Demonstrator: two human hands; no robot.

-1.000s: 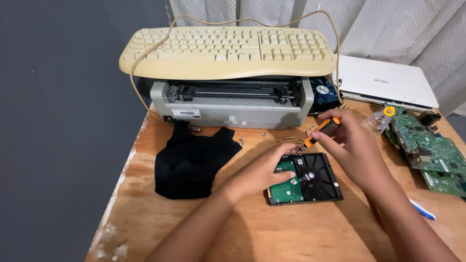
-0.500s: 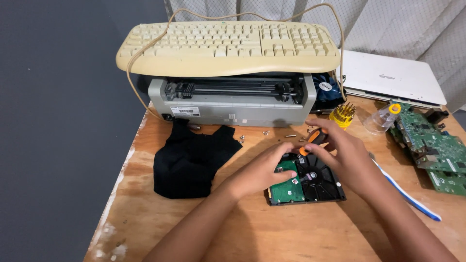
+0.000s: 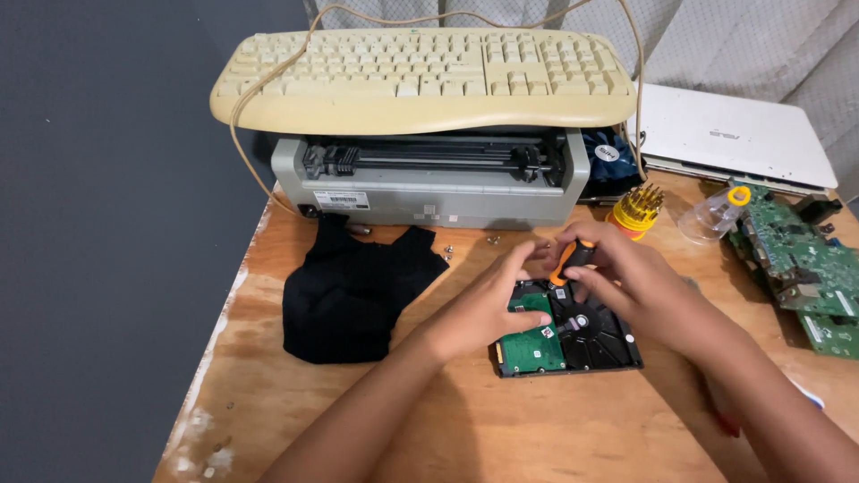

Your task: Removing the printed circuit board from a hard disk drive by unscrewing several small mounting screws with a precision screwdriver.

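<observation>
A hard drive lies circuit side up on the wooden table, with a green board on its left half and black metal on its right. My left hand rests on the drive's left top edge, fingers reaching toward the screwdriver. My right hand grips an orange and black screwdriver, held upright over the drive's upper middle. Both hands meet just above the drive.
A grey printer stands at the back with a cream keyboard lying on top. A black cloth lies to the left, small screws beside it. A yellow bit holder, clear cap, green circuit boards and white laptop sit to the right.
My right hand has brought the screwdriver down and left over the drive. My left hand has risen along the drive's edge to meet it. The view shifted slightly.
</observation>
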